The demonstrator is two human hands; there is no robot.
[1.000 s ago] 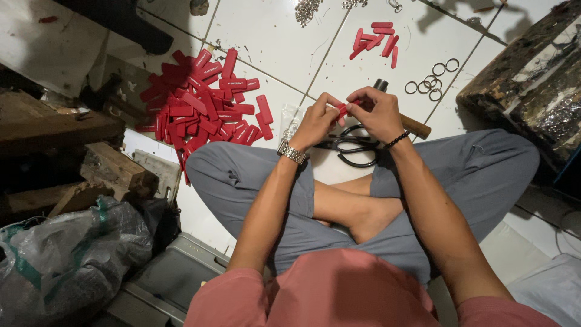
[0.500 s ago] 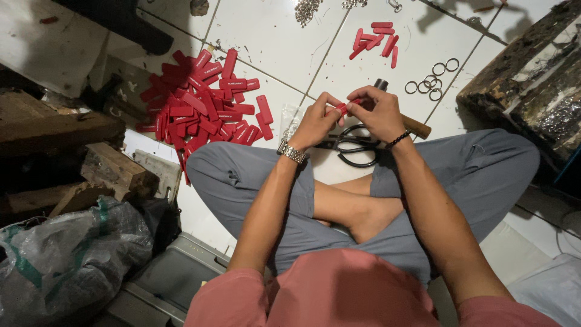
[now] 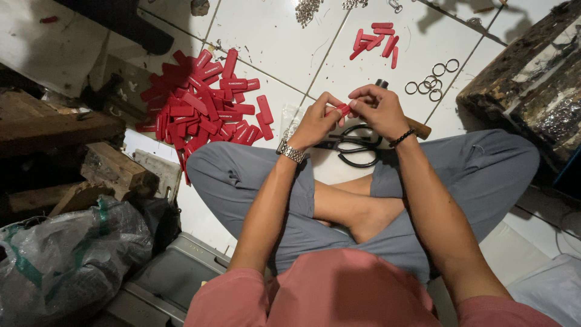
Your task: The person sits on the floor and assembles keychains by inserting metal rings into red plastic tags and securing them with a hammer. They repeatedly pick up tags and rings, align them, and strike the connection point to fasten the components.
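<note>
A white tiled floor (image 3: 272,36) carries everything here, with a person sitting cross-legged on it in grey trousers and a pink shirt. Nearest, at the lower left, lies a grey plastic sack (image 3: 66,260) beside rough wooden blocks (image 3: 109,172). Just beyond the knees, black scissors (image 3: 354,145) rest on the tiles under the hands. Above them the left hand (image 3: 316,121), with a metal wristwatch, and the right hand (image 3: 378,109), with a dark bracelet, meet, the fingertips of both pinched on one small red strip (image 3: 340,110). To the left spreads a big heap of red strips (image 3: 203,106). Farther out lie metal rings (image 3: 433,82), a small cluster of red strips (image 3: 378,39), and a pile of metal bits (image 3: 307,9).
</note>
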